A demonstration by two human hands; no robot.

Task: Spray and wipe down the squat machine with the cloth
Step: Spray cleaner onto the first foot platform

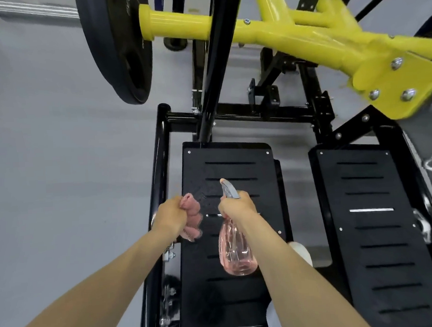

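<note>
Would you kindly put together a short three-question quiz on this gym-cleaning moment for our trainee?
1. True or false: the left hand grips the cloth.
2. The bottle in the right hand looks: A pink; B blue; C green.
3. Fill in: the bottle is held over the ____ footplate.

Key: 1 true; 2 A; 3 left.
</note>
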